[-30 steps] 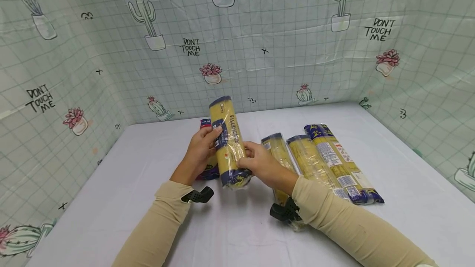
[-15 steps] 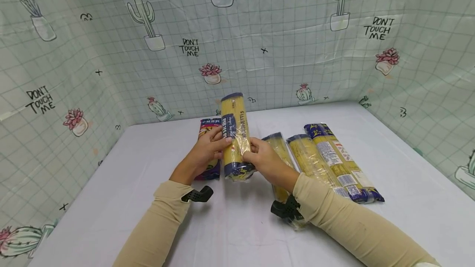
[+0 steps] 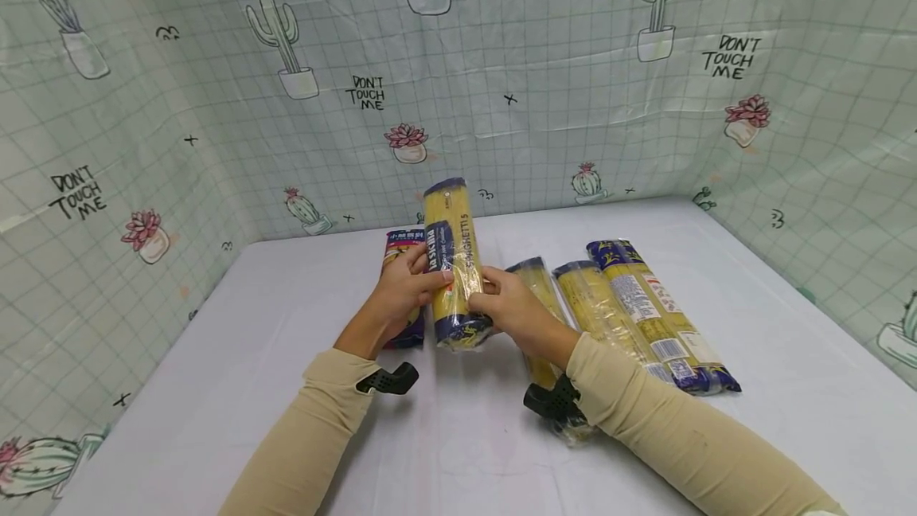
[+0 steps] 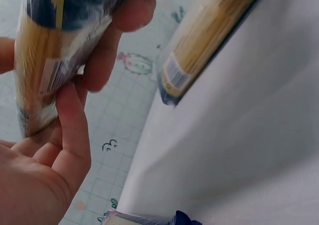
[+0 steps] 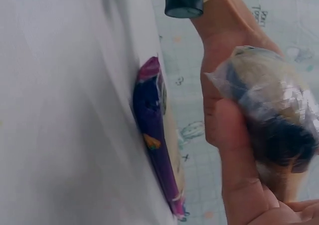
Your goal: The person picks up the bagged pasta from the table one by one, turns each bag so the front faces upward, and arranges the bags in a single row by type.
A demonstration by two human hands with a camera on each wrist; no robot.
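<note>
A yellow spaghetti pack [image 3: 458, 241] with dark blue ends is held up over the table between both hands, upper end tilted slightly left. My left hand [image 3: 399, 293] grips its left side, with the thumb across the front below the blue label. On the lower right side, my right hand [image 3: 517, 313] holds the pack with thumb and fingers. The crinkled clear end of the spaghetti pack [image 5: 279, 110] shows close up in the right wrist view. Fingers curl round the spaghetti pack [image 4: 50, 55] in the left wrist view, where its barcode is visible.
Behind the left hand lies a red and purple pack [image 3: 410, 333], partly covered. To the right, a spaghetti pack [image 3: 537, 285] lies under the right forearm, beside another yellow pack [image 3: 591, 301] and a blue-ended pack [image 3: 645, 309]. A patterned curtain [image 3: 473, 118] borders the white table [image 3: 286, 293].
The spaghetti pack has shifted right and turned so its blue label faces the head view more fully. The left thumb now lies lower on it. Over the last half second little differs.
</note>
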